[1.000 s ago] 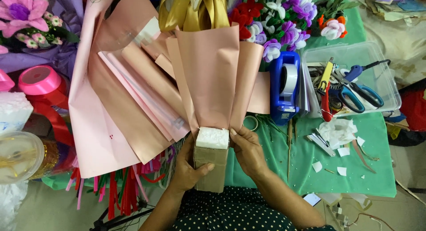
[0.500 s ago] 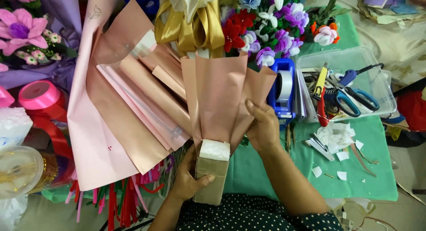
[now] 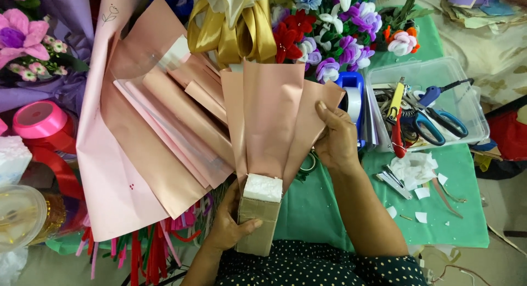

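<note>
My left hand (image 3: 230, 225) grips a brown paper-wrapped block (image 3: 258, 223) with white foam showing at its top (image 3: 263, 187). Folded rose-gold wrapping sheets (image 3: 269, 116) fan upward from the block. My right hand (image 3: 336, 138) lies flat against the rightmost sheet, fingers pressing its edge. More pink and rose-gold sheets (image 3: 159, 138) are spread out to the left of the block.
A blue tape dispenser (image 3: 352, 102) stands behind my right hand. A clear box (image 3: 466, 99) holds scissors and tools. Artificial flowers (image 3: 329, 39), gold ribbon (image 3: 236, 33), a pink ribbon spool (image 3: 38, 118), a stapler (image 3: 392, 179) and paper scraps lie on the green mat (image 3: 455, 220).
My right hand has left the block's top and moved up and right along the outer sheet, spreading it. The left hand keeps its hold on the block.
</note>
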